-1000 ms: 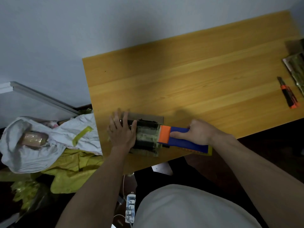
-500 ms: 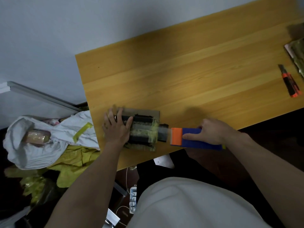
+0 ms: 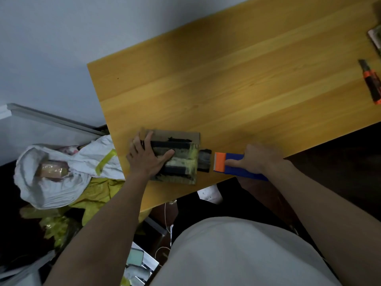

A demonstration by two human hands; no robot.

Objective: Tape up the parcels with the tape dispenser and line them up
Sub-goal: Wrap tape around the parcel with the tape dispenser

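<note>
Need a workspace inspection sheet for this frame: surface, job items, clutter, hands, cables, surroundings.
Surface: wooden table, mostly bare.
Job's things: parcel near the table's front left corner, already banded with tape; tape flap sticks out off its right end; blue and orange tape dispenser lies just right of it, apart from the parcel.
Clutter: orange utility knife at the right edge; another wrapped item cut off by the frame.
Hands: left hand presses flat on the parcel; right hand grips the dispenser.
Cables: thin white cable hanging below the table.
Surroundings: white bag and yellow plastic on the floor to the left.
</note>
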